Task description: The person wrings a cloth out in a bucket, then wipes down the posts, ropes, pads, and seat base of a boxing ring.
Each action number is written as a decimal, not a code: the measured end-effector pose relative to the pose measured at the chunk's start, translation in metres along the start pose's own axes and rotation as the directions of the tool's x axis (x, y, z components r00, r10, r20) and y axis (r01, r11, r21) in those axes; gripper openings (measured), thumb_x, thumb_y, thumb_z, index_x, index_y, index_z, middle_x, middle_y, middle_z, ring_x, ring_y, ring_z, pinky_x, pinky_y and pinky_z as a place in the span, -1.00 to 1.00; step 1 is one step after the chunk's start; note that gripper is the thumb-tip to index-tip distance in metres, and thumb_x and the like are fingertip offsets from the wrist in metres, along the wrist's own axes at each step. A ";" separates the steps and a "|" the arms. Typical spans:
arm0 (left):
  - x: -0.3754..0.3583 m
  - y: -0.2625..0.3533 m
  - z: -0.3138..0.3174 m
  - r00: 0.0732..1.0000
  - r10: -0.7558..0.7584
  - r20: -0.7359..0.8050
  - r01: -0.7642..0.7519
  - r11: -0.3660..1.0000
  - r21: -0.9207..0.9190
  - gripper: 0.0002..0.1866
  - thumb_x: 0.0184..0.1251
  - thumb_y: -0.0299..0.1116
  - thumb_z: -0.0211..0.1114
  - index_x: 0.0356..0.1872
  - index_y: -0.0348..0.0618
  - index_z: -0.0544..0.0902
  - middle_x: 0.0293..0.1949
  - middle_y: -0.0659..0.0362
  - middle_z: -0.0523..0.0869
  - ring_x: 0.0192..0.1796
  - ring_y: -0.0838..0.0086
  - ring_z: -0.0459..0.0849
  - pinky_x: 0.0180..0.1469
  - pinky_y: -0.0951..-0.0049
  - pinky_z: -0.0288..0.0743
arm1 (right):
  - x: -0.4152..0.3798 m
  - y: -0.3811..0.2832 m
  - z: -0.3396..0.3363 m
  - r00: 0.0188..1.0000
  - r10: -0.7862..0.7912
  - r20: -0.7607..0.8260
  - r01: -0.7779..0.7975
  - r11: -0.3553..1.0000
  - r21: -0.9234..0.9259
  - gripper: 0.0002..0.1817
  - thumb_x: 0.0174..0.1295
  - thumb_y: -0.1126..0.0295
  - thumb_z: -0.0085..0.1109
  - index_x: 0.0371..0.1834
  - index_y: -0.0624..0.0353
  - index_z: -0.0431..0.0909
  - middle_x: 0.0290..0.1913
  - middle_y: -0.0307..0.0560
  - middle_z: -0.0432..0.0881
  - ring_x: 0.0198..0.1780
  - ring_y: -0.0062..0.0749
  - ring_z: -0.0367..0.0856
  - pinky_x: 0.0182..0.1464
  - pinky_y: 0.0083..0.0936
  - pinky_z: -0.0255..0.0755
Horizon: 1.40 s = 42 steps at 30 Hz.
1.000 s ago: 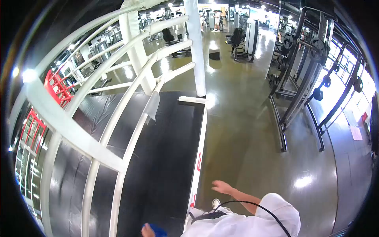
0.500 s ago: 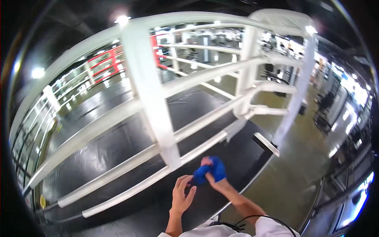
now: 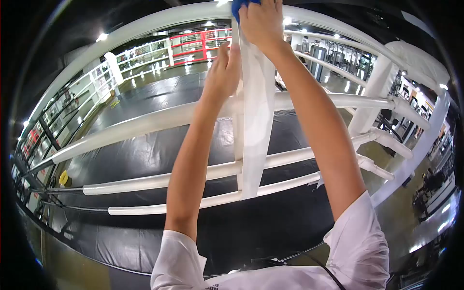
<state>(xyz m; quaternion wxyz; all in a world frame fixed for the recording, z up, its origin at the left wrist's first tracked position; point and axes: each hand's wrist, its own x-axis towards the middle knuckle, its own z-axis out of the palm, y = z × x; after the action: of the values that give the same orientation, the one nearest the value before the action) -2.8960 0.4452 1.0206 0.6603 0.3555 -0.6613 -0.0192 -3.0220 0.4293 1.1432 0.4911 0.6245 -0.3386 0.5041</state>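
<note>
Both my arms reach up along a white vertical strap (image 3: pixel 256 116) that joins the padded ropes of a boxing ring. At the top of the view, my right hand (image 3: pixel 263 24) presses a bunched blue cloth (image 3: pixel 239 8) against the strap's upper end, where it meets the top rope (image 3: pixel 193 13). My left hand (image 3: pixel 224 72) is lower, at the strap's left edge, its fingers stretched upward and flat alongside it. Part of the cloth is cut off by the frame's upper border.
Lower white ropes (image 3: pixel 159 179) cross in front of me, over the black ring floor (image 3: pixel 145 145). A padded white corner post (image 3: pixel 374 96) stands to the right. A yellow roll-like object (image 3: pixel 64 179) is at far left. Gym machines (image 3: pixel 316 63) and red ropes (image 3: pixel 203 46) appear behind.
My hands have risen from low in front of my body to the strap's top, the right one carrying the blue cloth. My view has turned right and moved closer to the strap.
</note>
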 end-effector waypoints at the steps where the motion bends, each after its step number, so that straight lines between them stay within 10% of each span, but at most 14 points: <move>1: 0.009 -0.005 0.010 1.000 -0.012 -0.006 0.012 1.000 0.008 -0.27 0.69 0.21 -0.16 0.38 -0.32 0.49 0.00 -0.17 0.71 0.05 -0.03 0.70 0.23 0.19 0.51 | -0.004 -0.001 0.005 0.997 0.032 0.071 -0.030 0.999 -0.028 -0.58 0.44 0.33 -0.03 0.01 0.50 0.70 0.59 0.51 0.19 0.66 0.28 0.06 0.68 0.20 -0.15; 3: 0.020 -0.017 0.024 0.840 -0.370 0.395 0.531 0.710 -0.463 -0.17 0.68 0.33 -0.35 0.37 -0.22 0.53 -0.08 0.01 0.74 -0.18 0.33 0.69 -0.09 0.35 0.55 | -0.025 -0.005 0.006 1.000 -0.018 0.004 0.017 0.992 0.128 -0.58 0.43 0.33 -0.03 0.01 0.49 0.70 0.61 0.51 0.16 0.67 0.30 0.04 0.67 0.22 -0.15; 6: 0.008 -0.069 0.043 0.707 -0.334 0.624 0.687 0.533 -0.493 -0.12 0.63 0.40 -0.35 0.49 -0.17 0.46 0.22 0.04 0.73 0.15 0.29 0.74 0.22 0.30 0.58 | -0.065 -0.013 0.012 0.998 -0.045 -0.044 0.043 0.998 -0.056 -0.57 0.37 0.30 0.08 0.18 0.33 0.65 0.59 0.33 0.28 0.64 0.16 0.18 0.64 0.15 0.01; 9: 0.008 -0.097 0.044 0.696 -0.422 0.581 0.628 0.750 -0.208 -0.21 0.65 0.37 -0.25 0.27 -0.14 0.63 -0.05 0.21 0.79 -0.12 0.42 0.77 -0.12 0.40 0.65 | -0.130 -0.019 0.023 0.985 -0.098 0.145 0.097 0.995 0.014 -0.24 0.25 0.31 0.20 0.58 0.20 0.33 0.63 0.24 0.25 0.65 0.17 0.17 0.62 0.23 0.01; 10: 0.010 -0.130 0.060 0.784 -0.364 0.502 0.604 0.634 -0.483 -0.30 0.66 0.31 -0.15 0.08 -0.11 0.70 -0.22 0.33 0.77 -0.29 0.51 0.71 -0.34 0.43 0.60 | -0.157 -0.023 0.022 0.981 -0.071 0.179 0.045 0.988 0.146 -0.30 0.29 0.27 0.12 0.54 0.24 0.41 0.66 0.21 0.19 0.66 0.20 0.14 0.61 0.33 -0.05; 11: -0.001 -0.089 0.019 0.813 -0.303 0.498 0.283 0.952 0.118 -0.35 0.65 0.29 -0.05 0.10 -0.11 0.69 -0.19 0.31 0.78 -0.24 0.51 0.73 -0.20 0.44 0.65 | -0.176 -0.028 0.017 0.979 -0.061 0.193 0.032 0.988 0.149 -0.30 0.29 0.27 0.12 0.54 0.24 0.41 0.66 0.21 0.19 0.66 0.20 0.14 0.61 0.33 -0.05; 13: 0.003 -0.077 0.031 0.573 -0.475 0.668 0.820 0.310 -0.482 -0.33 0.63 0.30 -0.03 0.19 -0.11 0.67 -0.11 0.27 0.79 -0.15 0.49 0.75 -0.04 0.45 0.67 | -0.208 -0.036 0.002 0.967 0.037 0.253 -0.094 0.972 0.216 -0.33 0.36 0.27 0.02 0.55 0.29 0.38 0.70 0.21 0.12 0.67 0.25 0.10 0.62 0.33 -0.08; 17: -0.001 -0.056 0.034 0.735 -0.364 0.572 0.673 0.494 -0.550 -0.23 0.59 0.39 -0.05 0.11 -0.20 0.69 -0.09 0.23 0.83 -0.12 0.56 0.75 0.07 0.49 0.60 | -0.285 -0.069 -0.029 0.916 0.198 0.348 -0.294 0.923 0.249 -0.13 0.33 0.07 0.16 0.66 0.27 0.18 0.71 0.23 0.05 0.70 0.26 0.02 0.62 0.31 -0.11; 21: -0.008 -0.042 0.026 0.740 -0.347 0.576 0.638 0.632 -0.439 -0.16 0.59 0.39 -0.06 0.50 -0.15 0.44 0.32 0.18 0.68 0.26 0.48 0.69 0.33 0.45 0.54 | -0.457 -0.118 0.015 0.802 0.276 0.530 -0.438 0.875 0.207 -0.19 0.21 0.41 0.23 0.57 0.42 0.25 0.61 0.52 0.16 0.63 0.43 0.15 0.60 0.38 -0.10; 30: -0.007 -0.060 0.028 0.805 -0.342 0.485 0.549 0.740 -0.389 -0.37 0.65 0.06 0.05 0.39 -0.31 0.50 0.17 0.10 0.70 0.14 0.39 0.67 0.23 0.36 0.56 | -0.527 -0.141 -0.010 0.894 0.247 0.374 -0.328 0.929 0.172 -0.38 0.49 0.29 0.06 0.52 0.44 0.33 0.49 0.60 0.33 0.54 0.48 0.31 0.51 0.43 0.12; 35: -0.030 -0.056 0.026 0.798 -0.404 0.448 0.575 0.734 -0.362 -0.42 0.64 -0.01 0.08 0.34 -0.35 0.54 0.15 0.07 0.72 0.13 0.35 0.69 0.23 0.34 0.58 | -0.602 -0.157 -0.042 0.780 0.124 0.613 -0.340 0.907 0.250 -0.38 0.36 0.40 0.15 0.55 -0.02 0.42 0.49 0.01 0.43 0.52 0.01 0.38 0.54 0.14 0.19; 39: -0.017 -0.042 0.026 0.841 -0.405 0.359 0.539 0.684 -0.491 -0.48 0.61 -0.08 0.13 0.29 -0.35 0.59 0.12 0.04 0.75 0.11 0.32 0.72 0.21 0.32 0.60 | -0.642 -0.184 -0.024 0.558 0.488 0.671 -0.785 0.571 0.238 -0.50 0.26 0.33 0.35 0.30 0.03 0.60 0.29 0.04 0.58 0.15 -0.09 0.58 0.21 -0.06 0.40; 41: -0.024 -0.041 0.026 0.838 -0.440 0.323 0.545 0.642 -0.539 -0.50 0.59 -0.11 0.16 0.26 -0.36 0.61 0.11 0.03 0.77 0.10 0.31 0.73 0.20 0.32 0.61 | -0.608 -0.188 -0.018 -0.056 0.523 0.851 -0.925 -0.347 0.153 -0.61 0.24 0.26 0.41 0.11 0.09 0.65 -0.02 0.01 0.66 0.18 0.00 0.58 0.16 -0.12 0.48; 42: -0.020 -0.044 0.025 0.834 -0.440 0.334 0.552 0.644 -0.530 -0.50 0.59 -0.11 0.16 0.26 -0.36 0.61 0.11 0.03 0.77 0.10 0.31 0.73 0.20 0.32 0.61 | -0.603 -0.182 -0.013 0.366 0.589 0.720 -0.929 0.273 0.250 -0.64 0.22 0.31 0.46 0.04 0.14 0.61 -0.10 0.02 0.68 0.17 0.05 0.55 0.09 -0.20 0.52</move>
<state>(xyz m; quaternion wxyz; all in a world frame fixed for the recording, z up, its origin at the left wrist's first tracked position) -2.9010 0.4109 0.9782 0.6466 0.2894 -0.5506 -0.4417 -3.0171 0.4504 0.5140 -0.1766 0.5945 -0.5262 0.5818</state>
